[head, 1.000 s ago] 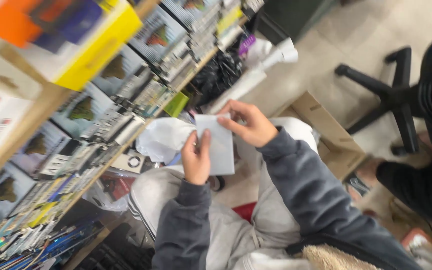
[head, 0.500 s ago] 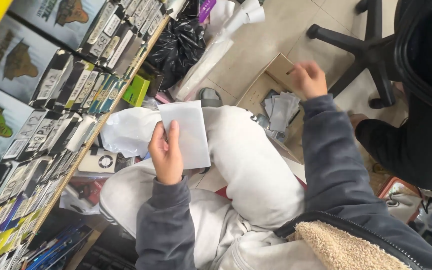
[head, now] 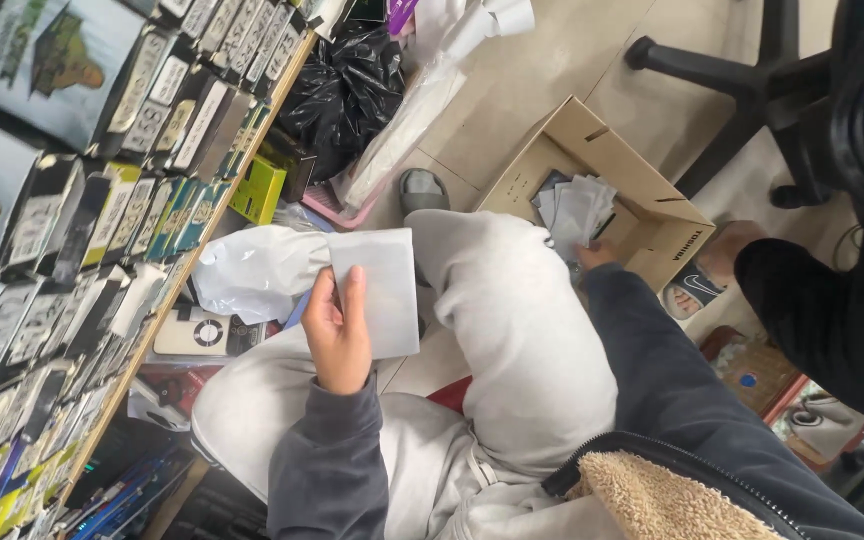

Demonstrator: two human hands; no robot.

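Floor-side, left hand point(head: 337, 335) grips white envelope point(head: 380, 290) (above thumb).

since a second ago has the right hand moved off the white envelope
Yes. The right hand has left the white envelope, held by the left hand, and reached to the cardboard box.

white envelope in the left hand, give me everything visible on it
The envelope is a plain white, flat paper rectangle, unmarked on the side shown and unbent. It is held roughly upright over the lap, between the grey-trousered knees. The left hand grips its lower left edge, thumb behind and fingers across the front. Nothing else touches it; the right hand reaches into the cardboard box.
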